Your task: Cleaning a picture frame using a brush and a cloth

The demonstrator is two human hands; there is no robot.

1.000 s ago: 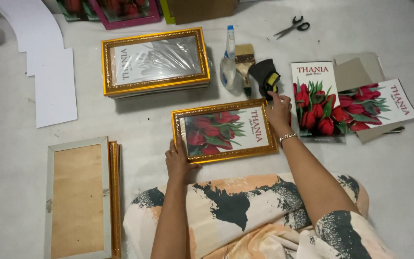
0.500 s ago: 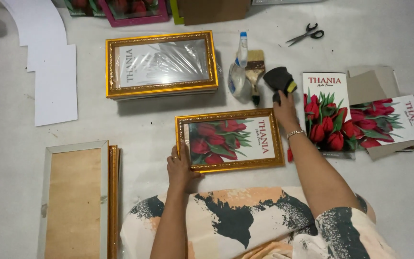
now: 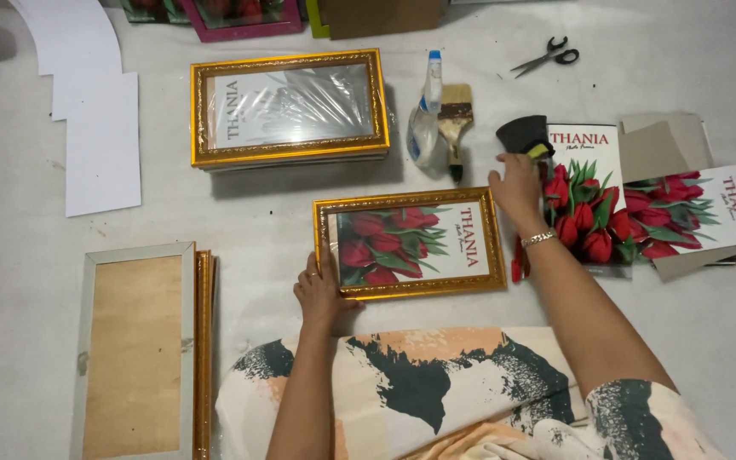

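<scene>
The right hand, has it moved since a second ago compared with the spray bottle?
Yes. The right hand has gone from the gold frame's corner up toward the black tool, now level with the paintbrush beside the spray bottle.

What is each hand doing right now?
Left hand: grips the gold picture frame at its lower left corner.
Right hand: closed on the black tool.

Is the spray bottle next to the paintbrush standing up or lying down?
Lying down: the spray bottle rests flat on the floor, nozzle pointing away, beside the paintbrush.
</scene>
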